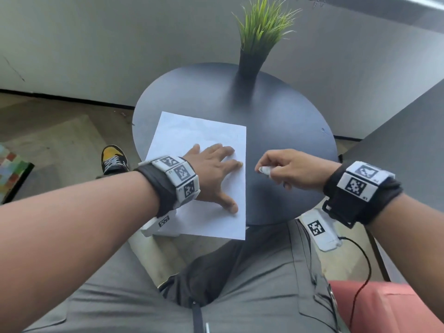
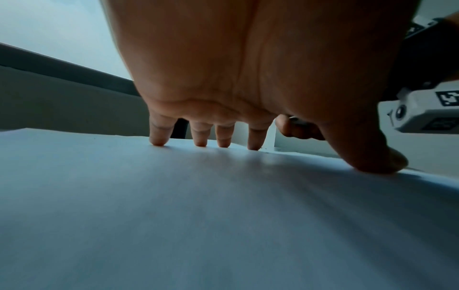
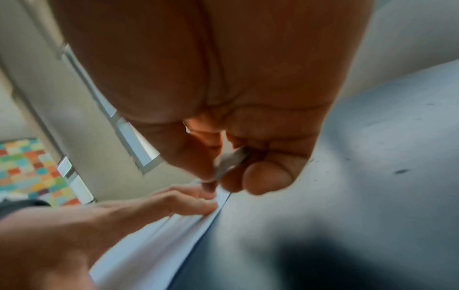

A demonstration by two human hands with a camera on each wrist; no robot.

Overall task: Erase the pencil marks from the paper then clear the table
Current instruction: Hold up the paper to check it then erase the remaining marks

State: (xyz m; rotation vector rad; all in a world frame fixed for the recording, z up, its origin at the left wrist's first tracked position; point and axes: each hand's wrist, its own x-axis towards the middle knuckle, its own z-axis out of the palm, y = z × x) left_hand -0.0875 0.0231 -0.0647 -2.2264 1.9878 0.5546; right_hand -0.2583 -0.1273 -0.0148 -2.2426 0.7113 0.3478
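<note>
A white sheet of paper (image 1: 192,138) lies on the round dark table (image 1: 283,121), its near edge hanging past the rim. My left hand (image 1: 216,171) lies flat on the sheet with straight, spread fingers (image 2: 159,137) pressing it down. My right hand (image 1: 286,169) hovers over the bare tabletop just right of the paper's edge, pinching a small white eraser (image 1: 264,169) between thumb and fingers. In the right wrist view the eraser (image 3: 229,159) sits in the curled fingers above the paper's right edge (image 3: 198,219). No pencil marks show clearly on the sheet.
A black vase with green grass (image 1: 249,61) stands at the table's far side. Small eraser crumbs (image 3: 315,160) dot the tabletop. A grey wall lies behind, a shoe (image 1: 114,159) on the floor at left, a coral cushion (image 1: 379,306) at lower right.
</note>
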